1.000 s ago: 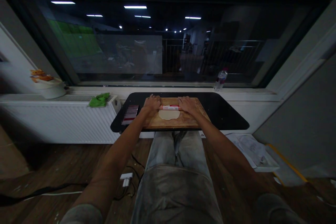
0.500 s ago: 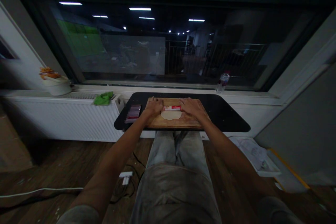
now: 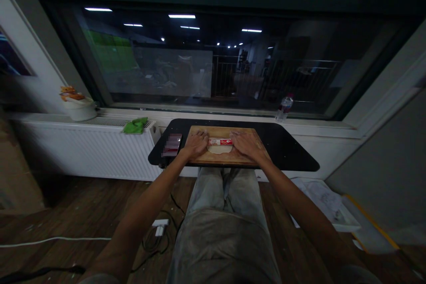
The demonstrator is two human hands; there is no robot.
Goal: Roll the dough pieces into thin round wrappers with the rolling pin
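A rolling pin [image 3: 220,142] with a red and white printed wrapper lies across a flattened piece of pale dough [image 3: 220,149]. My left hand [image 3: 197,142] is closed over its left end and my right hand [image 3: 246,143] over its right end, so both ends are hidden. The dough's near edge shows as a rounded strip on my side of the pin. Underneath is a wooden board [image 3: 213,158], resting on a black tabletop [image 3: 289,151] in front of my legs.
A phone-like flat object [image 3: 172,144], partly blurred, lies left of the board. A plastic bottle [image 3: 285,107] stands on the windowsill. On the radiator [image 3: 83,148] are a green cloth [image 3: 135,125] and a white tub [image 3: 80,109]. Cables and a plug [image 3: 160,226] lie on the floor.
Both hands have brought the rolling pin slightly toward me over the dough, and its printed wrapper has turned. The whole view has shifted a little.
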